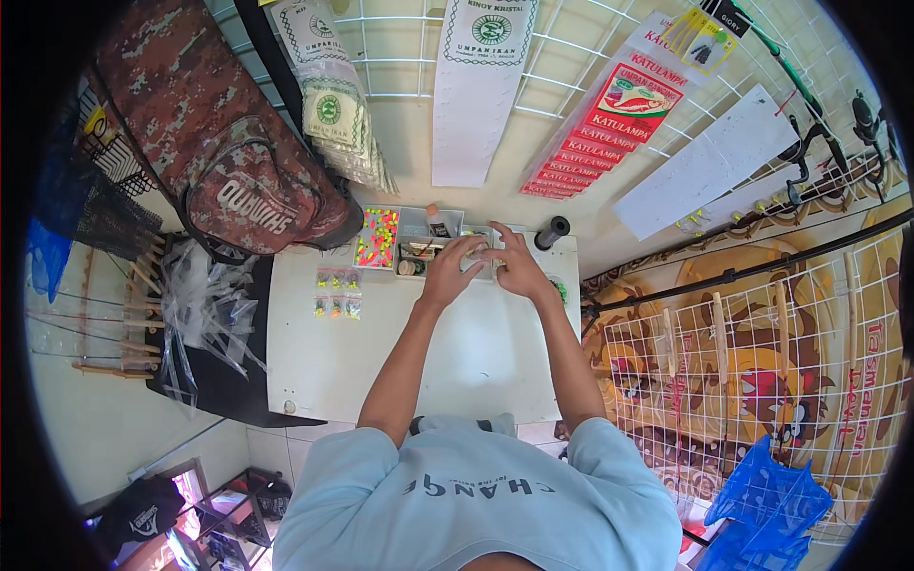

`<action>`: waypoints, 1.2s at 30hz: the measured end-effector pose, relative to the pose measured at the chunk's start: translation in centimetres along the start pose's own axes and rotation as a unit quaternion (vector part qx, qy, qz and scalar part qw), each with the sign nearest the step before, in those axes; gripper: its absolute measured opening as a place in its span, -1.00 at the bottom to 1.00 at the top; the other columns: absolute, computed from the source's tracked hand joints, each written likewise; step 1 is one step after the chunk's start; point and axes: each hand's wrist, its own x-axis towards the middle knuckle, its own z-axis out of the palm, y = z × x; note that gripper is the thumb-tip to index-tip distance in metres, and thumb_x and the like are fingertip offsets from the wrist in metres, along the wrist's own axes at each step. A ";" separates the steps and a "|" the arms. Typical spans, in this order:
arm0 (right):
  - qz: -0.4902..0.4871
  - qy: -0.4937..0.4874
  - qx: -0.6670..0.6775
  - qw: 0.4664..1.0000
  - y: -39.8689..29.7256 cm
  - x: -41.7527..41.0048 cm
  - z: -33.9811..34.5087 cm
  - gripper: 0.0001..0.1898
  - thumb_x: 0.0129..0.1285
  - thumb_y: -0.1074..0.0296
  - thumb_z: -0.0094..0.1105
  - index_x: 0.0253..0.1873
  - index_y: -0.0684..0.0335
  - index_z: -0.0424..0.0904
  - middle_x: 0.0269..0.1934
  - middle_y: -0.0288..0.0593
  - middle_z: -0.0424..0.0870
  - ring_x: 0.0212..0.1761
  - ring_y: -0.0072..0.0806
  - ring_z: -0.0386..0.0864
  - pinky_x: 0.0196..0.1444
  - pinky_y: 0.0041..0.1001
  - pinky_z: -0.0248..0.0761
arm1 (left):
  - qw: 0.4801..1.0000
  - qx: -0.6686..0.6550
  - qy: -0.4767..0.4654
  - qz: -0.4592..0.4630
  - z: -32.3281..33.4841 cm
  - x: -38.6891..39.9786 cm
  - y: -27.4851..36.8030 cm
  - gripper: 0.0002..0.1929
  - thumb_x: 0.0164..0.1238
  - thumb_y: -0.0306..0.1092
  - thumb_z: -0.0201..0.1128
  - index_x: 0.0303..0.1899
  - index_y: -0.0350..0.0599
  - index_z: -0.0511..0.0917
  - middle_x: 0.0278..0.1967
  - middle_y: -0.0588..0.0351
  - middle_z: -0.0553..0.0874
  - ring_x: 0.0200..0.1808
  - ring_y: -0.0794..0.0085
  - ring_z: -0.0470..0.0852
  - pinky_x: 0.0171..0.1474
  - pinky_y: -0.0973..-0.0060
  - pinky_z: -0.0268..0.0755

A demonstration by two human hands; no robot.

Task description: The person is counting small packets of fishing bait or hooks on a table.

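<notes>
Both hands are over the small compartments at the back of a white table [321, 371]. My left hand [450, 273] and my right hand [520, 265] face each other, fingers bent around something small and clear between them; whether either grips it cannot be told. Left of them, a white divided tray [428, 275] holds a small bottle [437, 223] and a small round jar [407, 268]. Its left compartment is full of pink, yellow and orange floats or beads [377, 239]. Nearer to me lie several small clear bags [338, 292] with bright pieces inside, in two rows.
A dark cylinder [552, 233] stands at the back right corner, with green items [559, 289] by the right edge. A camouflage fishing bag [250, 171] leans in at the left, above crumpled clear plastic [207, 307]. Bait packets [607, 128] hang from the wall grid behind.
</notes>
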 end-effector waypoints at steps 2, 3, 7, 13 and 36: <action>-0.008 0.005 -0.012 1.000 -0.1 -0.1 -0.2 -0.42 -0.22 0.72 -0.07 -0.08 0.06 0.72 0.37 -0.07 0.26 0.25 0.06 0.27 0.30 -0.20 0.25 | 1.000 0.006 0.005 0.005 0.0 -0.1 0.0 -0.53 0.12 -0.39 0.40 0.12 -0.04 0.53 0.06 0.04 0.61 0.13 0.17 0.54 0.18 0.30 0.41; -0.009 0.005 -0.011 1.000 -0.3 -0.1 -0.4 -0.42 -0.22 0.72 -0.07 -0.08 0.06 0.72 0.37 -0.07 0.26 0.25 0.06 0.27 0.30 -0.20 0.25 | 1.000 0.006 0.005 0.004 -0.1 -0.1 0.0 -0.53 0.12 -0.39 0.40 0.12 -0.04 0.53 0.06 0.04 0.61 0.13 0.17 0.54 0.18 0.30 0.41; -0.002 0.025 -0.004 1.000 -0.8 -0.1 -1.0 -0.44 -0.19 0.72 -0.08 -0.09 0.05 0.72 0.32 -0.05 0.34 0.24 0.01 0.31 0.28 -0.23 0.28 | 1.000 0.009 0.013 0.008 -0.2 -0.3 -0.4 -0.54 0.14 -0.33 0.38 0.12 -0.01 0.53 0.05 0.04 0.60 0.14 0.17 0.53 0.16 0.29 0.41; -0.031 0.041 -0.010 0.999 -0.5 0.0 -1.0 -0.48 -0.19 0.72 -0.08 -0.15 0.08 0.72 0.26 -0.06 0.40 0.21 -0.04 0.36 0.23 -0.24 0.31 | 1.000 0.020 0.022 0.005 -0.1 -0.3 -0.5 -0.56 0.14 -0.31 0.39 0.09 0.01 0.55 0.02 0.06 0.62 0.14 0.19 0.52 0.16 0.29 0.41; 0.093 0.078 0.119 0.986 -1.6 -0.1 0.1 -0.82 0.18 0.28 0.26 -0.22 0.26 0.64 -0.35 -0.09 0.65 -0.28 -0.23 0.56 -0.20 -0.34 0.41 | 0.999 0.039 0.033 0.016 -0.1 -0.4 -0.1 -0.55 0.07 -0.39 0.42 0.05 -0.05 0.55 -0.02 0.08 0.62 0.10 0.20 0.52 0.14 0.30 0.40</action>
